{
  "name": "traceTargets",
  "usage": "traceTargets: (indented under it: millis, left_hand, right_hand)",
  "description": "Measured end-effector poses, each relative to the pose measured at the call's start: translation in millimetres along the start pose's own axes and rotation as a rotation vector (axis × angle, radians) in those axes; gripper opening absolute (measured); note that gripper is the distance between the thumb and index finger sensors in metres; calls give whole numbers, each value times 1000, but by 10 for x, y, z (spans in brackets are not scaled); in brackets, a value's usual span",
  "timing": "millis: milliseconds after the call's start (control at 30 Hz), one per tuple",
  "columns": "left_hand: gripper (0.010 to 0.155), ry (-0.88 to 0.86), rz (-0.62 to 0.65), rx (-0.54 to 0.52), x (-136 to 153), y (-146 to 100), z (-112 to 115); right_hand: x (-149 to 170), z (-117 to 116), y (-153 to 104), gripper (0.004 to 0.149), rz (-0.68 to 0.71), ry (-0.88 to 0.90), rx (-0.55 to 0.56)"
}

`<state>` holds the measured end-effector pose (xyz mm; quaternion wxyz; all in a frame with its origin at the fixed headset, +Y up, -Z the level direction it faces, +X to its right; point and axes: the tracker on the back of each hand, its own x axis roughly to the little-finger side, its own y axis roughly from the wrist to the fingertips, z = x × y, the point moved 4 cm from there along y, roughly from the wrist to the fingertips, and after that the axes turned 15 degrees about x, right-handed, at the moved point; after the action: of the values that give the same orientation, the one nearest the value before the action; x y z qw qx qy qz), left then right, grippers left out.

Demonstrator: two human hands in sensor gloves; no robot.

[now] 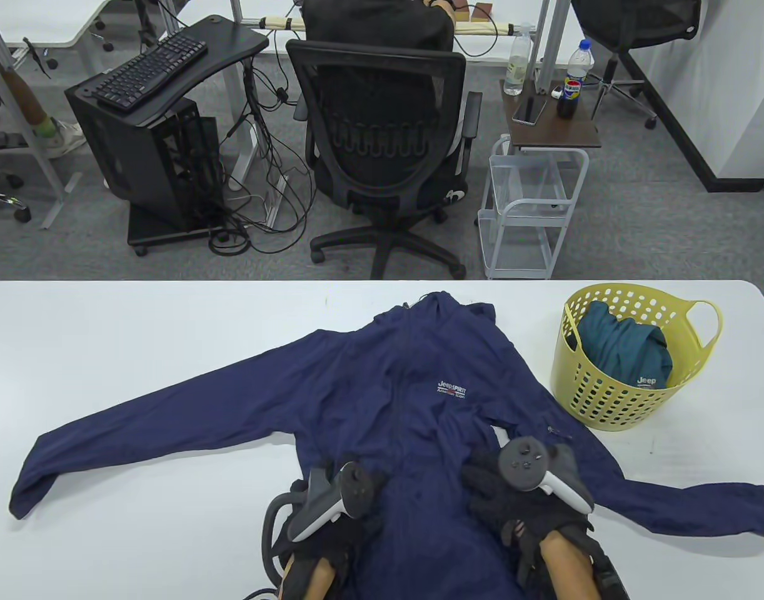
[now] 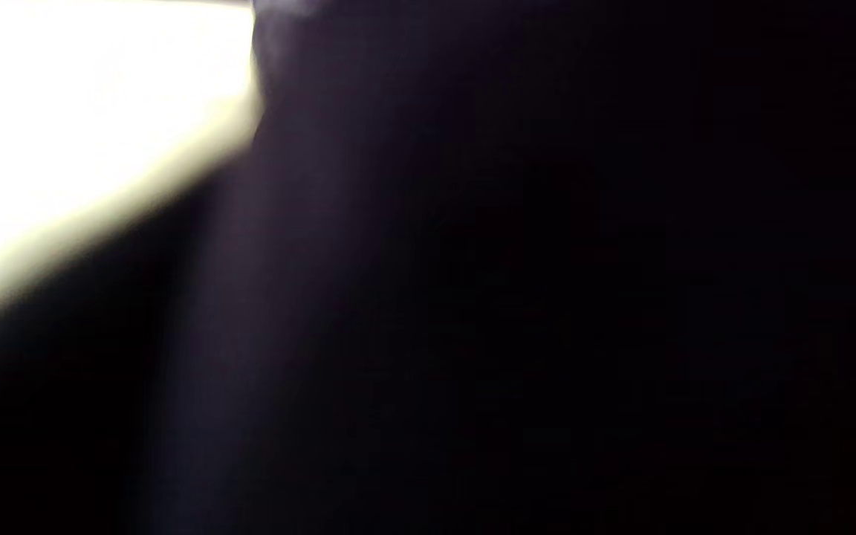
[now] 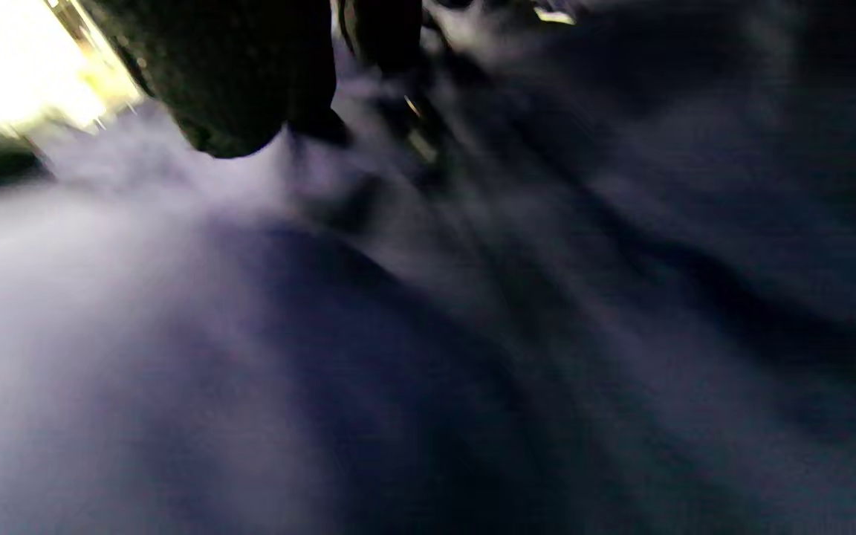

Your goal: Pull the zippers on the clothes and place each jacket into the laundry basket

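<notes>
My left hand (image 1: 332, 500) and right hand (image 1: 526, 494) both lie on the hem of the navy jacket (image 1: 413, 400) at the near edge of the surface (image 1: 138, 350); whether either grip is closed on cloth I cannot tell, the fingers being hidden under the trackers. To the right, the yellow basket (image 1: 607, 400) stands near the far edge and holds a teal jacket (image 1: 626, 350). Bare white room lies left of the spread sleeves. The navy jacket lies flat, front up, hood away from me, a white logo on its chest.
</notes>
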<state>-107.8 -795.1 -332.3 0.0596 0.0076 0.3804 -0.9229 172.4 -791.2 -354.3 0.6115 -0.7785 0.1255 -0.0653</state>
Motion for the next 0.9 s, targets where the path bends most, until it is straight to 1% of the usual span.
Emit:
traceTargets:
  millis: [33, 67, 100, 133, 233, 300, 333, 367, 400, 433, 467, 500, 533, 567, 600, 633, 667, 700, 733, 767, 800, 833, 867, 900]
  left_hand:
    - [72, -49, 0, 43, 84, 49, 43]
    - [71, -86, -1, 60, 132, 52, 53]
    - [69, -128, -9, 59, 195, 5, 37]
    - [66, -143, -22, 41, 231, -70, -1]
    - [65, -157, 10, 81, 170, -319, -69]
    - [66, -157, 26, 153, 96, -414, -61]
    - [66, -153, 26, 146, 81, -422, -82]
    - [66, -153, 29, 122, 67, -413, -133]
    - [66, -178, 30, 72, 67, -417, -201]
    - [67, -206, 30, 34, 68, -418, -259]
    - [67, -242, 43, -18, 53, -428, -345]
    - [67, -252, 53, -60, 38, -431, -410]
    - [67, -267, 58, -135, 8, -427, -519]
    - [66, -279, 42, -196, -10, -405, -604]
    - [66, -285, 20, -236, -27, -367, -670]
    - [67, -284, 6, -258, -44, -324, -714]
    - [68, -275, -9, -277, -71, -237, -762]
    - [70, -261, -16, -277, -107, -126, -791]
    - [70, -246, -19, -266, -137, -25, -801]
    - [71, -229, -24, -251, -171, 90, -804]
    - [71, -210, -26, -239, -206, 217, -803]
    - [71, -200, -30, -234, -226, 286, -801]
    - [72, -188, -31, -228, -257, 387, -794]
    - [72, -180, -27, -222, -286, 484, -785]
  right_hand:
    - [69, -61, 7, 69, -35, -71, -39]
    - [75, -52, -8, 70, -21, -68, -38]
    - [91, 5, -42, 69, -17, -58, 23]
    - [96, 46, -85, 65, -22, -61, 37]
    - [-5, 127, -350, 52, -2, -37, -41]
    - [-163, 108, -558, 50, 57, -85, -79]
    - [-206, 95, -603, 50, 81, -112, -90]
    - [-270, 106, -654, 50, 109, -144, -94]
    - [-310, 165, -664, 50, 124, -141, -68]
    - [-339, 228, -651, 49, 138, -117, -43]
    - [-372, 336, -616, 49, 154, -74, 7]
    - [-396, 435, -567, 49, 165, -37, 75]
    - [-424, 554, -467, 49, 166, 17, 185]
    - [-422, 616, -343, 49, 128, 67, 265]
    - [-412, 592, -221, 52, 91, 112, 293]
    - [-404, 537, -115, 55, 74, 121, 289]
    - [-388, 397, 32, 61, 58, 110, 232]
    - [-377, 227, 144, 67, 59, 80, 141]
    - [-364, 98, 202, 71, 55, 52, 77]
    - [-353, -36, 234, 74, 58, 18, 21]
    - [-360, -169, 233, 76, 82, -11, -13]
    - [-366, -227, 220, 78, 98, -29, -26]
    - [-381, -270, 170, 78, 119, -76, -27]
    - [-408, -228, 88, 78, 151, -103, 26]
